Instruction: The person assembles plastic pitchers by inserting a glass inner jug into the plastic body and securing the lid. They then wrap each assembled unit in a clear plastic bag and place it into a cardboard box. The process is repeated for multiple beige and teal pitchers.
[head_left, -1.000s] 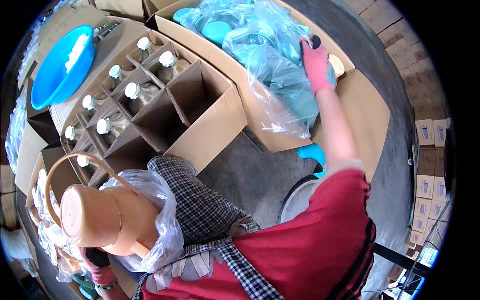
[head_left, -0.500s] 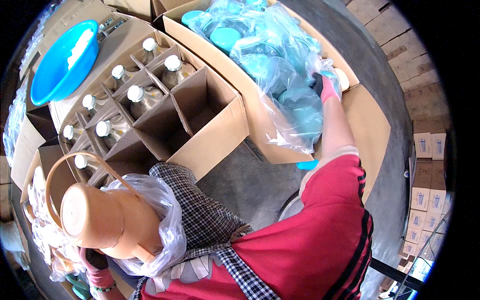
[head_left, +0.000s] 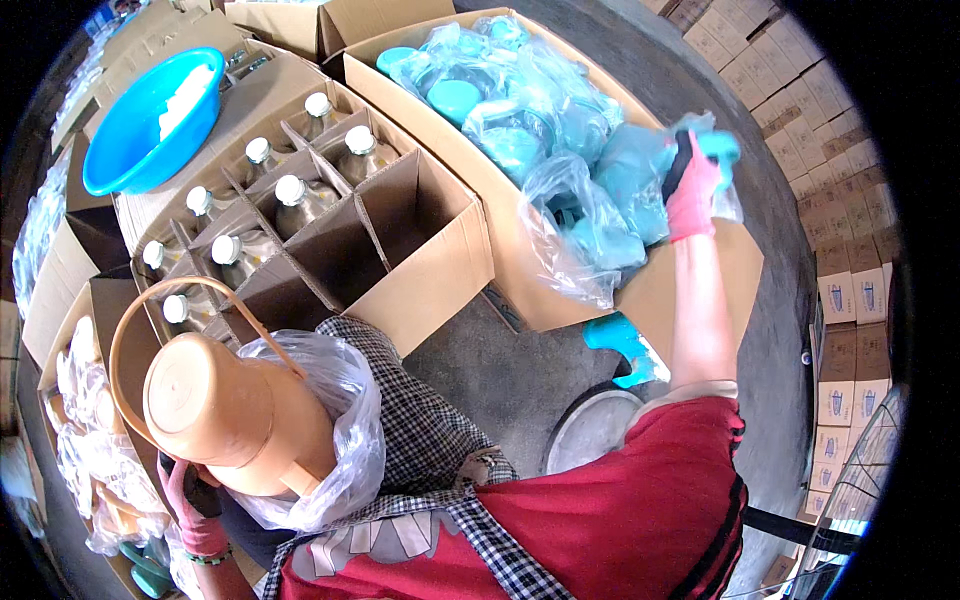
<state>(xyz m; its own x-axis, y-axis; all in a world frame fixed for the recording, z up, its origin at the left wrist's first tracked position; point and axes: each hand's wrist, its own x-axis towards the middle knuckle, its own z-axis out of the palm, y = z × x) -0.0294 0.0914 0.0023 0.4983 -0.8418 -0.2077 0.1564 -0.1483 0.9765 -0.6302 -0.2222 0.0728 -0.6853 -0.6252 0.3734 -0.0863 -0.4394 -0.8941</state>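
My left hand (head_left: 195,505), in a pink glove with dark fingers, is closed on a peach plastic jug (head_left: 230,420) at the lower left. The jug lies tilted, its round base turned up and its loop handle (head_left: 118,355) standing out; a clear bag (head_left: 355,430) wraps its other end. My right arm stretches to the far end of a carton (head_left: 500,240) full of bagged turquoise plastic parts (head_left: 530,140). There my right hand (head_left: 692,195), gloved in pink and black, grips a bagged turquoise part (head_left: 718,150), blurred by motion.
A divided carton (head_left: 420,290) holds several silvery glass bottles (head_left: 305,205) with white caps. Beside it are a blue basin (head_left: 150,130) and peach parts in clear bags (head_left: 85,420). Another turquoise piece (head_left: 625,350) lies below the carton, near a round stool (head_left: 595,430). Stacked cartons (head_left: 840,290) line the right.
My right hand has moved outward to the right, drawing a turquoise part up at the carton's end. My left hand still holds the jug. The whole view has shifted slightly.
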